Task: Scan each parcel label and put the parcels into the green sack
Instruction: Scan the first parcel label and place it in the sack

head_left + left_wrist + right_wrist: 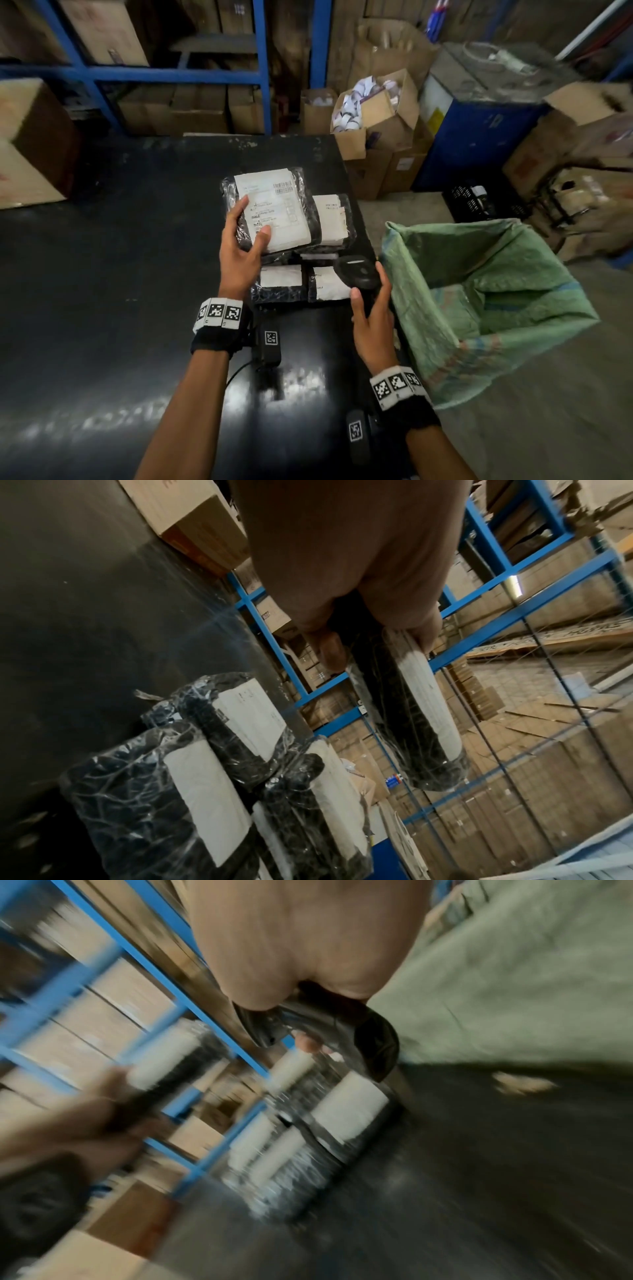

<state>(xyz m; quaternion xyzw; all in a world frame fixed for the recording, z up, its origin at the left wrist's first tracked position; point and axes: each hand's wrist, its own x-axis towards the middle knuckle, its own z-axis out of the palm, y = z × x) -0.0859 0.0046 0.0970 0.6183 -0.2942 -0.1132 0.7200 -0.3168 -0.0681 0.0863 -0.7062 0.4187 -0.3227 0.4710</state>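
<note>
My left hand point(245, 236) grips a black plastic-wrapped parcel point(270, 205) with a white label, lifted above the table, label up; the left wrist view shows the same parcel point(407, 715) edge-on between thumb and fingers. My right hand point(371, 305) holds a black barcode scanner point(358, 272) by its handle, head toward the parcels; the scanner point(346, 1031) shows blurred in the right wrist view. Several more wrapped parcels point(301, 284) lie on the black table point(120, 257) under the lifted one. The green sack point(479, 301) stands open right of the table.
A cardboard box point(30, 144) sits at the table's left rear. Blue racking point(164, 73) with cartons stands behind. Open cartons point(373, 113), a blue drum point(479, 137) and a black crate point(479, 202) crowd the floor behind the sack.
</note>
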